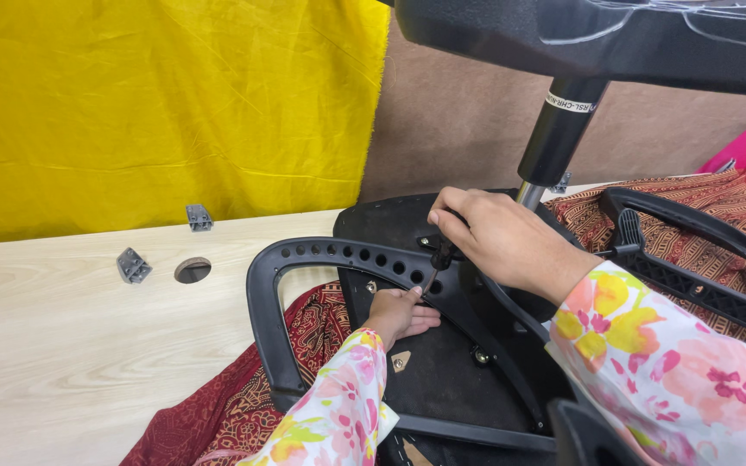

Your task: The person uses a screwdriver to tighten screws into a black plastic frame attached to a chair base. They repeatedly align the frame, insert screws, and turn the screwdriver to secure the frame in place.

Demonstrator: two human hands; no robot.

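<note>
Screwdriver [439, 257], small and dark, stands over the upturned black chair seat [442, 380] at the frame's centre. Right hand [498, 242], fingers pinching its handle, holds it from two o'clock. Left hand [399, 312], fingers pressed together, steadies its tip beside the armrest [321, 255]; pale bench [71, 345] at nine o'clock.
</note>
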